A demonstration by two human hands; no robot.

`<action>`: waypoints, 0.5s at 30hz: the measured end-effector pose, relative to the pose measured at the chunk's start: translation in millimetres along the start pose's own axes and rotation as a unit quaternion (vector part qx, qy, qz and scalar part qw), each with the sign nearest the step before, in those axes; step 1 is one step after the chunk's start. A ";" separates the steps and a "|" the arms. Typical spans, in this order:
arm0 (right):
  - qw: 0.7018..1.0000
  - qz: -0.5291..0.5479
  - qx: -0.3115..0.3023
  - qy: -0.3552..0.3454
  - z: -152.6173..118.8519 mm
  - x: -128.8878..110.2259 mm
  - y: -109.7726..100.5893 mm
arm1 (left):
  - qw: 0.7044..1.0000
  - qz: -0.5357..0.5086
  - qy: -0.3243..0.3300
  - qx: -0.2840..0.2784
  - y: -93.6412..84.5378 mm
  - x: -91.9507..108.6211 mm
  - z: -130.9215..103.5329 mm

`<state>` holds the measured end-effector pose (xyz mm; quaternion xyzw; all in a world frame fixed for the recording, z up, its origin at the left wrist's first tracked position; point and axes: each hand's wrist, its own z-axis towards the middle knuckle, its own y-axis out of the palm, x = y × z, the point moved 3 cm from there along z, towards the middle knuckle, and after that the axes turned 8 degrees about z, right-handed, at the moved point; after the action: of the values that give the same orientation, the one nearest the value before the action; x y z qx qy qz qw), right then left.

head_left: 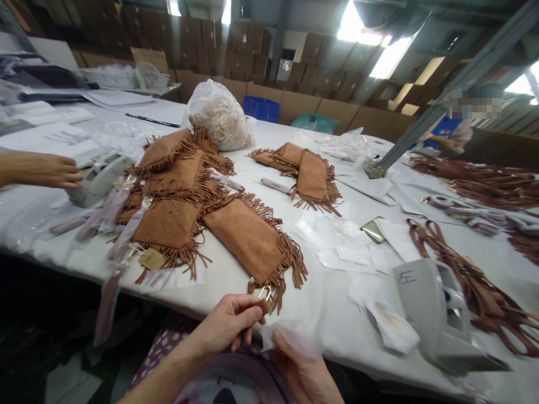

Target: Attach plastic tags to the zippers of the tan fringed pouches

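Pinching a leather tab (263, 306) beside the fringed suede pouch (245, 234), the left hand (231, 321) risked a snag.
Its grip was closed on the tab below a gold clasp (265, 292); the right hand's (300, 359) grip held translucent film (297, 338). The pouch lay on the counter (330, 300), one corner near the edge: if the clasp was attached, which was unclear, a hard tug could have dragged it off. Loose fringe (295, 264) might have caught in the clasp, and the thin film could have torn if pulled.

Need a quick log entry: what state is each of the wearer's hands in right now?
Left hand: closed, pinching a brown tab by a gold clasp.
Right hand: partly closed, holding a translucent sheet.
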<state>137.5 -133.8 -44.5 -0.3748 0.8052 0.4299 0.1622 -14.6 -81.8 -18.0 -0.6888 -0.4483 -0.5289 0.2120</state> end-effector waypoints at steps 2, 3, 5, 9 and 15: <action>0.999 0.014 0.032 -0.005 -0.5 -3.3 -3.5 | 1.000 -0.001 0.012 0.008 0.6 -1.5 -0.7; 0.999 0.014 0.031 -0.002 -1.1 -6.0 -2.9 | 1.000 0.006 0.019 0.012 1.1 -2.4 -1.2; 1.000 0.012 0.015 0.001 -2.3 -13.1 0.2 | 0.999 0.034 0.033 0.020 2.6 -3.9 -2.9; 0.999 0.024 0.017 -0.026 -2.5 -26.5 4.4 | 0.989 0.122 0.077 0.041 7.6 -0.4 -9.0; 0.997 -0.014 0.012 -0.073 -3.0 -32.1 10.5 | 0.976 0.183 0.107 0.050 16.9 9.0 -12.8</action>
<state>151.2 -117.7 -18.0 -0.3514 0.7914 0.4439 0.2308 -7.0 -96.6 -2.2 -0.6873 -0.3155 -0.5282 0.3861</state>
